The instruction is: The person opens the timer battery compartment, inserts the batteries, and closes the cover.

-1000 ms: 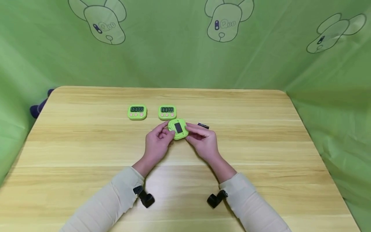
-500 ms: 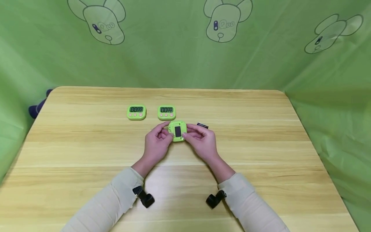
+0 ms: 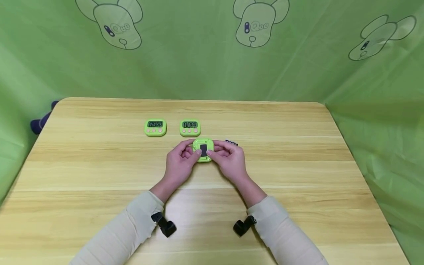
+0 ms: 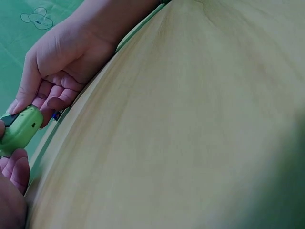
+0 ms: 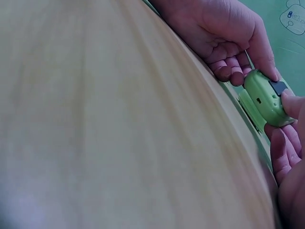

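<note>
Green cloth [image 3: 185,70] printed with outlined animal heads hangs behind a pale wood-grain surface [image 3: 205,228]. Towards its far side lie two timers, a left timer [image 3: 155,127] and a middle timer [image 3: 190,127], both with their displays up and showing zeros. Just nearer than the middle timer, between the person's hands, is the held timer [image 3: 203,147], back up, its dark panel [image 5: 278,87] facing the person. It seems lifted off the surface in the wrist views.

Left hand [image 3: 179,165] and right hand [image 3: 232,162] are both clamped on it from opposite sides, each thumb on the back by the dark panel and the other fingers at the edges or underneath. Past the right fingers lies a small black piece [image 3: 231,142], perhaps a battery.

As I judge it, the step in hand is thumb work on the back. Both thumbs would do best to press evenly, with the fingers below bearing the load at the rim rather than on the display side. A low, level hold would mean any loose part drops close by. The right fingers want care near the black piece, which could be knocked. Whether anything on the back is open is too small to tell.
</note>
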Available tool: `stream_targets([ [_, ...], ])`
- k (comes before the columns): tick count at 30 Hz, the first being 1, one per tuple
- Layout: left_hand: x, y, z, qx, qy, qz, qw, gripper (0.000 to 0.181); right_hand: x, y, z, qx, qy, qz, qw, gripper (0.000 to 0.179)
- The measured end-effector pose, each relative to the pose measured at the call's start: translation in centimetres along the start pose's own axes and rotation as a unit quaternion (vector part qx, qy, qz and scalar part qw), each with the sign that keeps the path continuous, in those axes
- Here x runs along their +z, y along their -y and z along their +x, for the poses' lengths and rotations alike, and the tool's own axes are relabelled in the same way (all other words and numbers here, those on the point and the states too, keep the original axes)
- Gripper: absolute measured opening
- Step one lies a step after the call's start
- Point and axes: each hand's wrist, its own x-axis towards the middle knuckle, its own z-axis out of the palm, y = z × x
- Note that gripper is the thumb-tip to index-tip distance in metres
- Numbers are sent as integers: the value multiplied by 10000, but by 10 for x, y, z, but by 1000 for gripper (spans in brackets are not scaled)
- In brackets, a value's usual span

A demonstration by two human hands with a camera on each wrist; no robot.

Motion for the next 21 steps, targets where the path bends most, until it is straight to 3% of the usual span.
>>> stream_targets([
  [5,0,-2,0,65,52,79,9999,32,1,-4,3,118,-7,206,9997,29],
  [12,2,32,6,77,40,162,9998,33,3,-28,8,270,-55,297,9992,29],
  [21,0,39,7,225,90,274,9993,30,5,-26,7,219,-60,-73,9997,27],
])
